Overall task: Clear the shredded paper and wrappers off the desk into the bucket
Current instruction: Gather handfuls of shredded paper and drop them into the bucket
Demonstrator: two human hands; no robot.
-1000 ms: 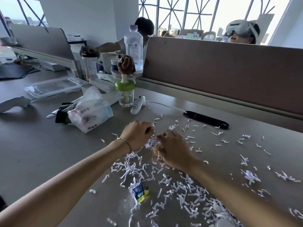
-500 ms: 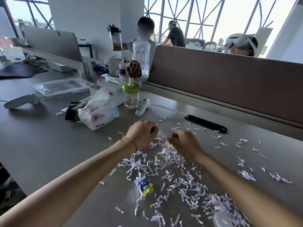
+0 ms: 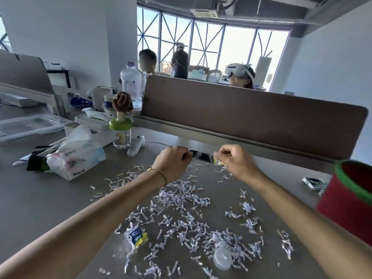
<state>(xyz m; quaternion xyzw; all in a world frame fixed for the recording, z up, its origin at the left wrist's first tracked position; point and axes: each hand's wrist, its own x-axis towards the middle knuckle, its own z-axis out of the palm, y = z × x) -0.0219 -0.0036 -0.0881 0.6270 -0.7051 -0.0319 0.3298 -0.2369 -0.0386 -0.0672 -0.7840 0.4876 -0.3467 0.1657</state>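
Note:
Shredded white paper (image 3: 181, 210) lies scattered over the grey desk (image 3: 50, 200). My right hand (image 3: 236, 162), raised above the desk, pinches a small yellow wrapper (image 3: 218, 161). My left hand (image 3: 173, 164) is fisted beside it; what is inside the fist is hidden. A blue-and-yellow wrapper (image 3: 136, 235) lies near the front among the shreds, and a clear round lid (image 3: 222, 258) to its right. The red bucket (image 3: 350, 202) with a green rim stands at the right edge. Another wrapper (image 3: 314, 182) lies just left of the bucket.
A tissue pack (image 3: 74, 156), a green-lidded jar (image 3: 121, 133), a white thermometer-like device (image 3: 135, 146) and bottles crowd the left back. A brown divider panel (image 3: 251, 117) runs along the desk's far side. People sit and stand behind it.
Both hands have lifted off the shreds and moved away from me, the right one carrying the yellow wrapper. The camera tilted up and right, bringing the red bucket into view.

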